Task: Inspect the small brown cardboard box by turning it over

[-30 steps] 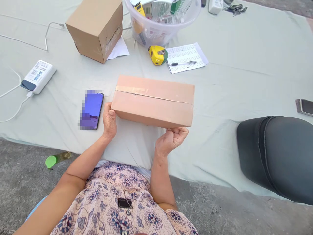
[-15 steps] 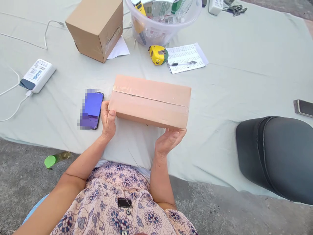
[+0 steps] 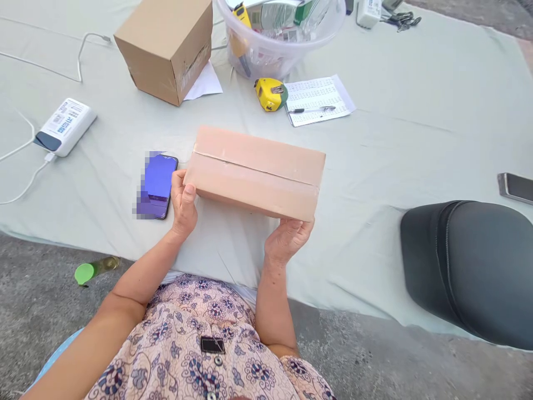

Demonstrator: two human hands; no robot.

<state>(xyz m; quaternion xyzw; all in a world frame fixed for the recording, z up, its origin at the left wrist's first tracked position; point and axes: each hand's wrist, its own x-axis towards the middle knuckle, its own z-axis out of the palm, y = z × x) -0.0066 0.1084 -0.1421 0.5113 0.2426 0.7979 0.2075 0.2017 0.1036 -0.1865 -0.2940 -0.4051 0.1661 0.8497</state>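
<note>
A long brown cardboard box (image 3: pixel 256 172) with a seam along its top is held between both hands, slightly tilted. My left hand (image 3: pixel 184 205) grips its left end, thumb at the near corner and fingers partly hidden behind the end. My right hand (image 3: pixel 288 240) holds the near right corner from below, its fingertips hidden under the box. Just left of my left hand lies a phone (image 3: pixel 160 186) with a blue screen. Beyond the box are a yellow tape measure (image 3: pixel 270 94) and printed sheets (image 3: pixel 320 94) with a pen (image 3: pixel 312 109) on top.
On the cloth-covered table (image 3: pixel 408 144) stand a larger cardboard box (image 3: pixel 152 50), a plastic basin (image 3: pixel 275 55) of items and a white power bank (image 3: pixel 65 126) with cables. A black padded seat (image 3: pixel 483 266) is at the right, near another phone (image 3: pixel 518 187). A green-lidded bottle (image 3: pixel 85 273) is below the left edge.
The near right corner of the held box has dipped slightly toward me, and my right hand has shifted a little left with it. My left hand keeps its hold.
</note>
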